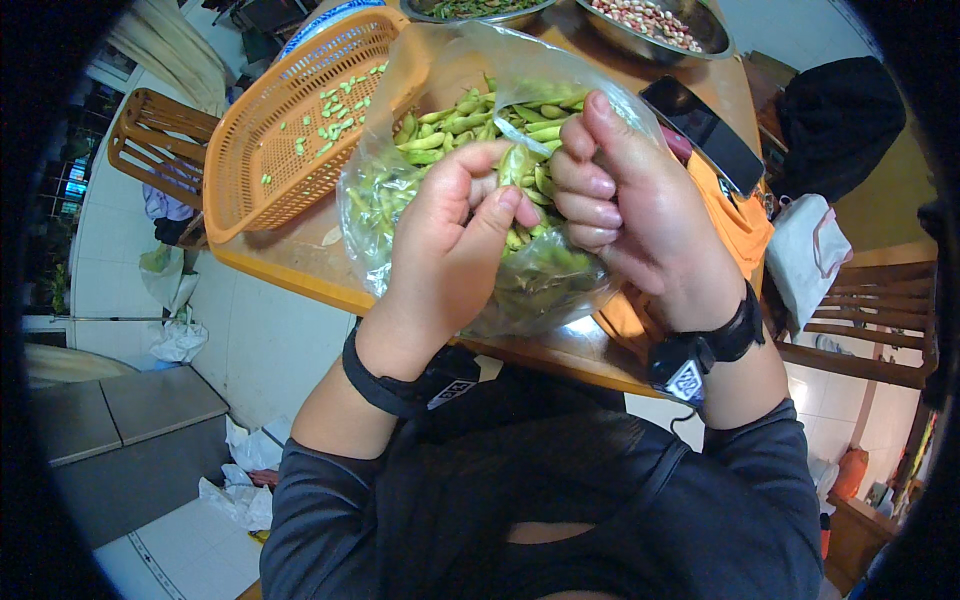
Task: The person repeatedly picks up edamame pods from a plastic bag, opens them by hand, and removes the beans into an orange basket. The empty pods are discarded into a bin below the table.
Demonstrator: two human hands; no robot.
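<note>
A green soybean pod is pinched between the thumb and fingers of my left hand. Just to its right, my right hand has its fingers curled in and its thumb raised; the inside of the fist is hidden. Both hands are over a clear plastic bag full of green pods. To the left of the bag stands an orange plastic basket, with shelled green beans scattered across its perforated floor.
On the wooden table, metal bowls of red-and-white beans and green leafy pieces stand at the back. A black smartphone and an orange cloth lie right. Wooden chairs flank the table; one carries a white bag.
</note>
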